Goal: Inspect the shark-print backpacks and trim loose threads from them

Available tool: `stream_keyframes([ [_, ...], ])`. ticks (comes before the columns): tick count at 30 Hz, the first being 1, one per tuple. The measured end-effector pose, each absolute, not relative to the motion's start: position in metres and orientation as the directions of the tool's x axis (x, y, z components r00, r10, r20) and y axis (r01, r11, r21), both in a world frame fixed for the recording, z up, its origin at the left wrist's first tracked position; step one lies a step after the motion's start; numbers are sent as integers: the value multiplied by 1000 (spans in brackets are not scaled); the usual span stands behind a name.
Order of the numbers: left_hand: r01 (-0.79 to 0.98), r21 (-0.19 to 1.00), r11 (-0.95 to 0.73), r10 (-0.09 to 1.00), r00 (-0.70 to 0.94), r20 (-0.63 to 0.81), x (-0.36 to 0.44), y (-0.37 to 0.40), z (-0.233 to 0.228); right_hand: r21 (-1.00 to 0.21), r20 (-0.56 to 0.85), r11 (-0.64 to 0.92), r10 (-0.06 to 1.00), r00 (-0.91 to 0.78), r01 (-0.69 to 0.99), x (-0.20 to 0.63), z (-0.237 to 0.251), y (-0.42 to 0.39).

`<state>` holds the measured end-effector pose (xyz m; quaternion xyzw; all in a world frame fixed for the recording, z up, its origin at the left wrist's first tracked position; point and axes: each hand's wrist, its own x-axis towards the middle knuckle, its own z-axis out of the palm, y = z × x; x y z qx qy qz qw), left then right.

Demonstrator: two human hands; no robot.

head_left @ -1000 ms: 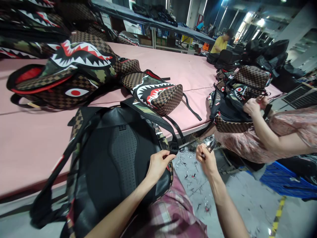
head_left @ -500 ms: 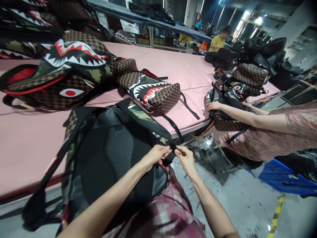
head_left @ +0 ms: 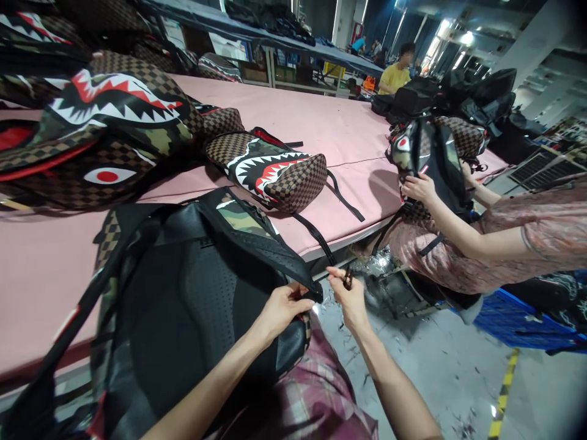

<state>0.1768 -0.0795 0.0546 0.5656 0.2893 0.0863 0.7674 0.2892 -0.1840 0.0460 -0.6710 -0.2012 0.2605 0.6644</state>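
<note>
In the head view, the left hand (head_left: 279,308) pinches the shoulder strap (head_left: 270,250) end of the black-backed camo backpack (head_left: 192,305) lying on the pink table (head_left: 321,122), while the right hand (head_left: 351,299) grips small thread snips (head_left: 348,280) just beside it, trimming apparently unfinished.

I can read no words, numbers or brand names anywhere: the backpacks (head_left: 110,116) on the table (head_left: 316,122) show only shark-mouth, camouflage and checker prints, no lettering.
</note>
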Motion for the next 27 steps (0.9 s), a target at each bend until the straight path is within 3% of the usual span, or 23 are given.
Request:
stream_keyframes([
  [2, 198, 918, 343, 442, 828, -343, 177, -79, 53, -998, -61, -25, 705, 707, -62, 291, 48, -177],
  [4, 203, 926, 318, 433, 838, -332, 176, -79, 51, -1000, -15, -8, 721, 693, -14, 294, 51, -172],
  [9, 245, 942, 228, 393, 863, -319, 167, -80, 49, -996, -14, 72, 445, 895, -52, 317, 56, -173],
  [10, 249, 946, 206, 389, 866, -313, 166, -81, 51, -998, -3, 53, 436, 900, -29, 322, 57, -176],
  [16, 345, 938, 42, 504, 803, -318, 159, -87, 71, -891, 24, -292, 734, 679, 347, 323, 66, -211],
  [18, 360, 931, 65, 461, 816, -348, 155, -85, 75, -832, 26, -321, 792, 610, 452, 319, 72, -219],
  [22, 307, 939, 158, 271, 901, -340, 143, -77, 75, -767, 191, -94, 911, 366, 634, 321, 81, -219],
  [25, 338, 937, 83, 303, 888, -347, 139, -71, 70, -683, 340, 100, 920, 194, 723, 325, 82, -210],
  [27, 348, 937, 30, 341, 877, -337, 138, -69, 66, -630, 368, 155, 923, 116, 761, 328, 83, -204],
])
